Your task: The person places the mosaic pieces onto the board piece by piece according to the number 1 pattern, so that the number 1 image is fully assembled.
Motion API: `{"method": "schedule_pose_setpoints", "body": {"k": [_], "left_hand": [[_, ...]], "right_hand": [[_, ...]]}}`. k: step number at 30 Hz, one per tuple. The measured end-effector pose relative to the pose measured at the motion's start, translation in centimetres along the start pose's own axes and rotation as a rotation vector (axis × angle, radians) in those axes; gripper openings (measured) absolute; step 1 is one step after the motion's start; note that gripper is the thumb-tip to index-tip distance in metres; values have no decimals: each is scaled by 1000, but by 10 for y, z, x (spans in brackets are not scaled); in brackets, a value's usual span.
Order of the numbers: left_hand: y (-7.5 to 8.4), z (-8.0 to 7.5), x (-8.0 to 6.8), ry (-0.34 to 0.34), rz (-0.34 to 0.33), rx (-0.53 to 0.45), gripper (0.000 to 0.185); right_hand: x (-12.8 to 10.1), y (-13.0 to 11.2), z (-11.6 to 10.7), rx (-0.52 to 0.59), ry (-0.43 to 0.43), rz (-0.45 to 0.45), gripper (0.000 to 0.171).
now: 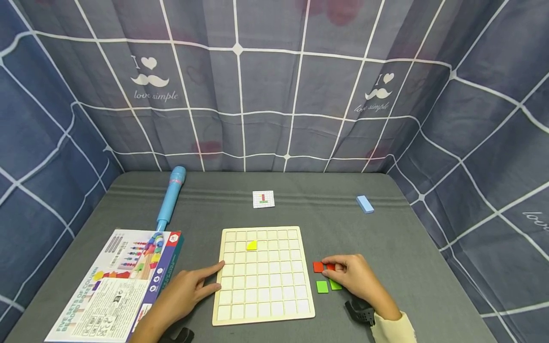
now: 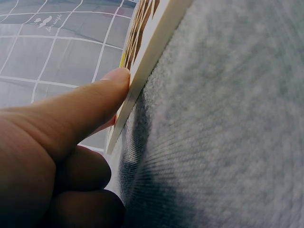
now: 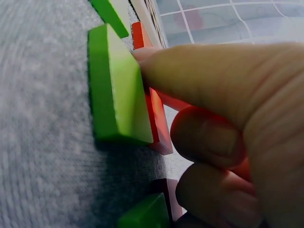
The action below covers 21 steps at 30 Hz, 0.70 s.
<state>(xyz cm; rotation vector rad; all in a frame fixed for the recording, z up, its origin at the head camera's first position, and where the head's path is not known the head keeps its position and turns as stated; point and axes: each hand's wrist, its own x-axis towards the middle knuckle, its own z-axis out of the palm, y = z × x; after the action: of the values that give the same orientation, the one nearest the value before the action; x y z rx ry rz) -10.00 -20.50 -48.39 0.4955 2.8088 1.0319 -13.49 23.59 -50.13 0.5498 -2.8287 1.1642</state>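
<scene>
Right hand fingertips curl onto a flat red tile; left hand, fingers straight, touches the gridded wooden board

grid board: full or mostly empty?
Mostly empty. The board holds only one yellow piece near its top; every other cell shows bare. Red and green pieces lie off it.

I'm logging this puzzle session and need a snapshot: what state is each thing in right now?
Grid board: flat on table, one yellow piece seated in it.
Red tiles: loose on table, right hand touching them.
Green tiles: loose beside the board.
Left hand: fingertip pressed against the board's left edge.
Game box: lying flat.
</scene>
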Motion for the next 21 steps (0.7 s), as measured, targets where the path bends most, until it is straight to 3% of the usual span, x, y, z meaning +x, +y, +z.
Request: {"method": "schedule_pose_setpoints", "body": {"k": [14, 21], "left_hand": [[-1, 1, 0, 18, 30, 5, 52], [-1, 1, 0, 2, 12, -3, 53]], "right_hand": [[2, 1, 3, 2, -1, 9, 18], [1, 1, 2, 15, 4, 26, 17]]}}
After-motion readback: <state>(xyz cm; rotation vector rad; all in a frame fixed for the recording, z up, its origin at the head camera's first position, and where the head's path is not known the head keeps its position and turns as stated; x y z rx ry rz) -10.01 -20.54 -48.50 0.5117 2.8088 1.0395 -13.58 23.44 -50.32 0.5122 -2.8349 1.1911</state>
